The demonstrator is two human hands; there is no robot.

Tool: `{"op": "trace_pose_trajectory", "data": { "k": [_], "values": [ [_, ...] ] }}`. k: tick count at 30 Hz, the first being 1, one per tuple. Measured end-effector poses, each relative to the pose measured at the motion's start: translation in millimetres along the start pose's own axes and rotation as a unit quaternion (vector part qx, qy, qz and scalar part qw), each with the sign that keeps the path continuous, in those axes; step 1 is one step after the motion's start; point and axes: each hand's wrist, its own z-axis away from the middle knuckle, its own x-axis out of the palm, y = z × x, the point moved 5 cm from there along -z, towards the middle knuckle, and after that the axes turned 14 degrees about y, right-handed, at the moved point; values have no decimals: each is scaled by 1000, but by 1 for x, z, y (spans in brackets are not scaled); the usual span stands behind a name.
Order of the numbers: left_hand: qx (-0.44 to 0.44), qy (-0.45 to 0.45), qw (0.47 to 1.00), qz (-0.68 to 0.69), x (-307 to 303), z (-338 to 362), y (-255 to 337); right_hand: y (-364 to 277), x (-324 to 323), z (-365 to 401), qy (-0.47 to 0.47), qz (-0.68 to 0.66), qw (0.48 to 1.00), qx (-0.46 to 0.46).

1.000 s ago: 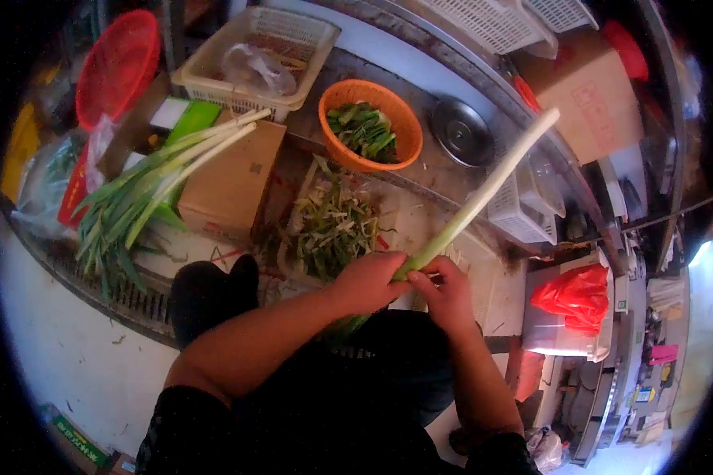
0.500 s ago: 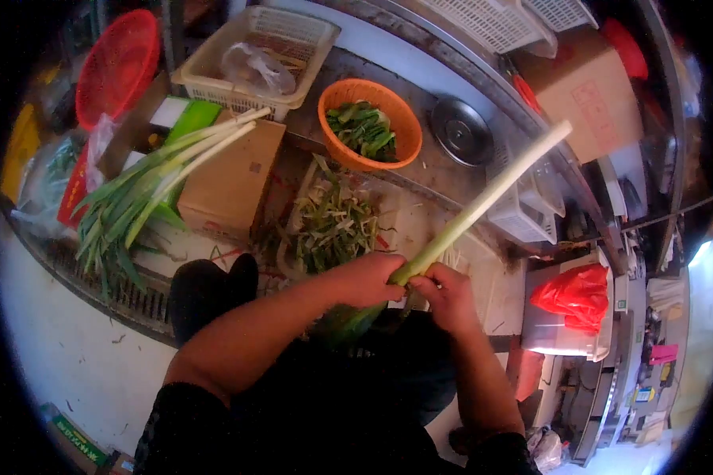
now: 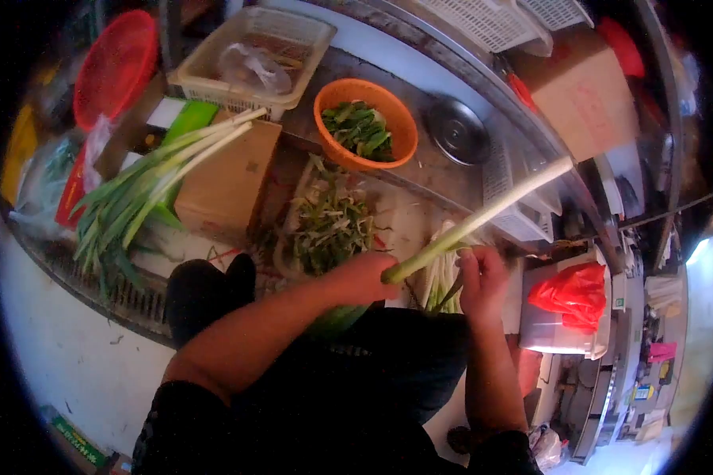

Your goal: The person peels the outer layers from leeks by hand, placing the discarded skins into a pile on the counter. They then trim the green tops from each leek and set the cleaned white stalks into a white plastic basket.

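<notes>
My left hand (image 3: pixel 366 277) is closed around the green part of a long green onion (image 3: pixel 483 215), whose white stalk slants up to the right. My right hand (image 3: pixel 483 281) is pinched beside the stalk, with a thin, dark green strip of leaf (image 3: pixel 450 291) hanging from its fingers. The onion's green leaves (image 3: pixel 337 323) droop below my left hand, over my dark-clothed lap. Behind the stalk lies a bunch of pale green onions (image 3: pixel 437 273), partly hidden. A heap of leaf trimmings (image 3: pixel 333 226) sits just beyond my left hand.
Several long green onions (image 3: pixel 154 178) rest across a cardboard box (image 3: pixel 228 178) on the left. An orange basin (image 3: pixel 408 131) of greens stands at the back, beside a round dark lid (image 3: pixel 458 131). A cream plastic basket (image 3: pixel 309 47) and red basin (image 3: pixel 117 71) are farther off.
My right hand has moved right, away from my left, drawing a leaf strip off the stalk. The onion has tilted lower, and the pale bunch behind shows more.
</notes>
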Motion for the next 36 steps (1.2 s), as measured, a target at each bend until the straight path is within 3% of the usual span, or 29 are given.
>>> {"op": "trace_pose_trajectory", "data": {
  "k": [2, 4, 5, 7, 9, 10, 12, 17, 19, 21, 24, 26, 27, 28, 29, 31, 32, 33, 34, 35, 36],
  "values": [
    [-11, 32, 999, 27, 0, 0, -1, -9, -2, -3, 18, -15, 998, -51],
    [-56, 139, 986, 66, -8, 1, -4, -15, -16, -10, 40, 20, 998, -43],
    [-56, 140, 986, 66, -9, 1, -4, -12, -25, -15, 63, 56, 996, -35],
    [-53, 184, 978, 77, -15, 2, -4, 2, -46, -35, 139, -56, 988, -25],
    [-61, 200, 974, 87, -25, 6, 3, -4, -75, -50, 227, 24, 974, -1],
    [-69, 216, 969, 96, -30, 7, 5, -3, -82, -57, 228, 25, 973, -1],
    [-58, 267, 957, 93, -38, 5, 2, 3, -104, -64, 323, -107, 940, 11],
    [-66, 389, 917, 54, -70, -4, -14, 10, -139, -69, 386, -157, 909, 28],
    [-36, 473, 880, 6, -89, -2, -8, 12, -146, -64, 470, -223, 844, 134],
    [-61, 488, 870, 25, -98, 2, -8, 26, -149, -60, 485, -264, 821, 142],
    [-85, 512, 852, 73, -114, 2, -23, 46, -136, -49, 467, -283, 815, 195],
    [-96, 499, 855, 104, -118, 3, -19, 63, -97, -42, 346, -300, 858, 233],
    [-106, 486, 857, 134, -118, 3, -19, 82, -85, -33, 272, -172, 937, 132],
    [-106, 486, 857, 134, -116, 1, -21, 69, -62, -24, 240, -67, 966, 67],
    [-90, 461, 869, 157, -110, -3, -24, 52, -30, -13, 226, -292, 900, 230],
    [-76, 439, 878, 176, -105, -3, -22, 59, 19, 9, 117, -324, 903, 258],
    [-79, 414, 881, 217, -99, -2, -15, 74, 49, 21, 11, -312, 907, 281],
    [-80, 386, 882, 257, -93, -2, -11, 85, 76, 29, -102, -208, 935, 270],
    [-73, 357, 886, 285, -88, -1, -8, 64, 88, 38, -152, -242, 891, 354],
    [-71, 358, 887, 284, -86, 1, -8, 47, 91, 38, -152, -244, 891, 352],
    [-26, 337, 903, 265, -83, 3, -4, 29, 93, 34, -151, -229, 915, 296]
  ]
}}
